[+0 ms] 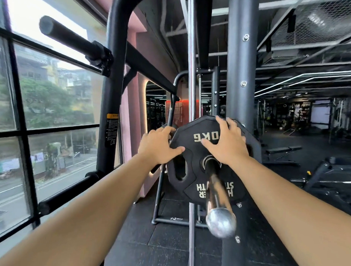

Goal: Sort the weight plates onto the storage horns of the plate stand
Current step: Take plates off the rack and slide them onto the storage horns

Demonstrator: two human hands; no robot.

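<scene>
- Window (52, 108): well left of the weight plate (191, 159).
- Black upright post (240, 65): rises just behind the plate, to its right.
- A-frame stand (158, 192): behind the plate's left edge.
- Weight plate: black, upright, threaded on a chrome bar (218, 194) that projects toward the camera.
- Left hand (160, 146): arm extended, grips the plate's left rim, thumb on its face.
- Right hand (228, 142): fingers spread wide, pressed flat on the plate's upper face.

A black weight plate (193, 173) with pale lettering sits on a chrome horn (216, 190) that points toward the camera. The left hand (156, 146) grips its left edge. The right hand (228, 144) lies spread on its upper face, fingers (220, 122) reaching the top rim.
</scene>
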